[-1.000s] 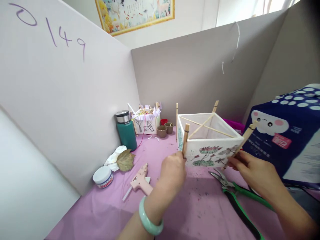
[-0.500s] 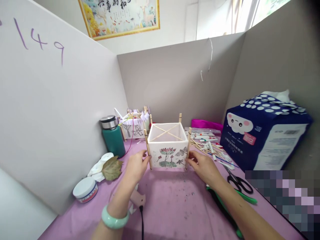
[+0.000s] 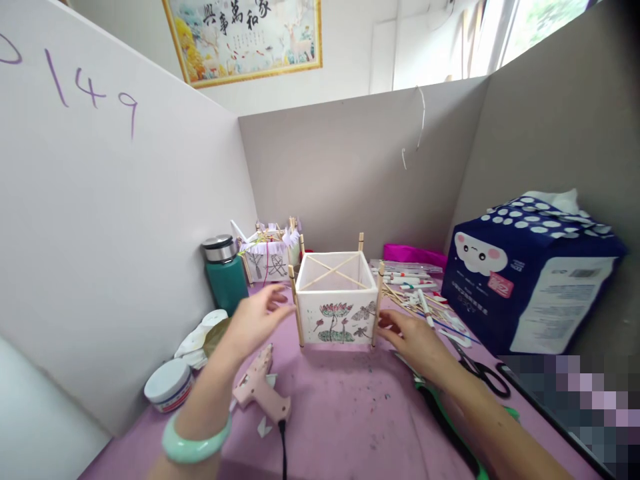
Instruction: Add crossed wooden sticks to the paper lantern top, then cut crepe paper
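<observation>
Item: one white, square, open-topped box [image 3: 313,327] with a pink lotus, green leaf and dark winged insects drawn on its front. It stands upright on the purple cloth [image 3: 350,417], centrally before us. Fittings: pale wooden corner sticks [image 3: 299,310], dark bindings near their tops; two thin sticks crossed over the opening.

Left hand [image 3: 253,323]: ours, wearing a pale green bangle [image 3: 197,449]; thumb and fingers spread beside the left front corner stick, gripping nothing that we can see. Contact uncertain.

Right hand [image 3: 413,337]: ours, fingers curled fairly narrow at the lower right front corner; we cannot tell whether they pinch the stick.

Step in hand, by our judgement: setting the box level and letting it bear its own weight. Any further adjustment calls for a light, even touch low on both front sticks, sparing the crossed pair.

Nearby, left: pink glue gun [image 3: 261,393] with black cord [image 3: 284,443], lying in front of the box; round white tub [image 3: 169,383]; dark green metal-topped bottle [image 3: 225,283].

Nearby, right: green-and-black-handled pliers [image 3: 445,423], partly under our forearm; black-handled scissors [image 3: 493,381]; white markers [image 3: 425,308]; large dark blue tissue pack [image 3: 530,293].
</observation>
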Tool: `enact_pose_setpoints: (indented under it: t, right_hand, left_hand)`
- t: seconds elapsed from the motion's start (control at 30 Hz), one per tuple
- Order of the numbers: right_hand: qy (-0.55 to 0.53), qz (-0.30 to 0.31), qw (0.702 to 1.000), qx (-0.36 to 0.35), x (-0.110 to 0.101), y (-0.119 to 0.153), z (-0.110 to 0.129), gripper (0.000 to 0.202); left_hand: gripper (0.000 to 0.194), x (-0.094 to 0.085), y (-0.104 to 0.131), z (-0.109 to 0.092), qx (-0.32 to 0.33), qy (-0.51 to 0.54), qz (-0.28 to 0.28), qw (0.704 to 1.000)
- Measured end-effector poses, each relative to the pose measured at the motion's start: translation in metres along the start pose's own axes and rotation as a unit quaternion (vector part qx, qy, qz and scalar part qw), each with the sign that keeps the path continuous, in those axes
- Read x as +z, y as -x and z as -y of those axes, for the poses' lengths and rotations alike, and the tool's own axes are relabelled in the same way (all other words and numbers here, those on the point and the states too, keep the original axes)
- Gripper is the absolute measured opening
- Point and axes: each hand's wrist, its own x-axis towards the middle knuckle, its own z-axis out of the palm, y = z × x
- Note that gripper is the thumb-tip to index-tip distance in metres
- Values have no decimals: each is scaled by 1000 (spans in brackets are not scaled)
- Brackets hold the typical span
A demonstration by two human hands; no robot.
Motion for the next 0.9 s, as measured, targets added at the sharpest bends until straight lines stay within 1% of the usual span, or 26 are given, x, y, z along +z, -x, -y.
enact_pose_setpoints:
  t: [0.03,0.07,0.1,0.13,0.17,0.2,0.23,0.3,0.37,0.4,0.47,0.53,0.57,0.67,0.77,0.9]
  right_hand:
    - [-22,-11,1000,-1,-6,1,-4,26]
    - [-40,-27,999,5,-11,1,-7,29]
    - [-57,-50,997,17,-16,2,-12,31]
    - [-72,-79,994,31,-19,3,-17,32]
    - [-83,-114,989,41,-20,3,-22,33]
    - [-89,-151,984,45,-20,4,-27,33]
    - [-88,-184,978,42,-19,6,-32,33]
    - [-71,-221,972,26,-14,9,-42,32]
    - [-52,-223,973,13,-9,12,-49,31]
    - [-49,-221,974,9,-7,14,-51,31]
    - [-47,-223,974,2,-6,16,-52,30]
    - [-43,-227,973,-8,-7,18,-50,29]
    - [-38,-226,973,-14,-8,18,-48,28]
    - [-23,-224,974,-33,-10,18,-44,25]
    - [-21,-230,972,-39,-12,19,-41,23]
    - [-23,-241,969,-43,-13,19,-40,23]
  left_hand:
    - [43,-13,-3,-7,4,1,-45,999]
    - [41,-26,-7,-16,5,-14,-107,994]
    - [36,-37,-14,-29,12,-40,-151,988]
    - [33,-44,-22,-43,35,-77,-159,984]
    - [30,-48,-33,-58,69,-114,-162,978]
    - [28,-48,-45,-73,116,-151,-114,975]
    - [26,-44,-58,-87,161,-187,-55,968]
    - [25,-28,-87,-110,215,-267,81,936]
    - [30,-6,-111,-124,219,-346,195,892]
    - [36,5,-121,-128,220,-375,239,868]
    - [51,24,-134,-131,217,-414,305,830]
    - [59,38,-139,-130,208,-433,351,804]
    - [59,43,-140,-130,202,-438,369,794]
    - [44,51,-140,-129,193,-445,400,777]
    - [29,51,-142,-130,190,-446,402,776]
    - [28,45,-148,-133,176,-432,405,787]
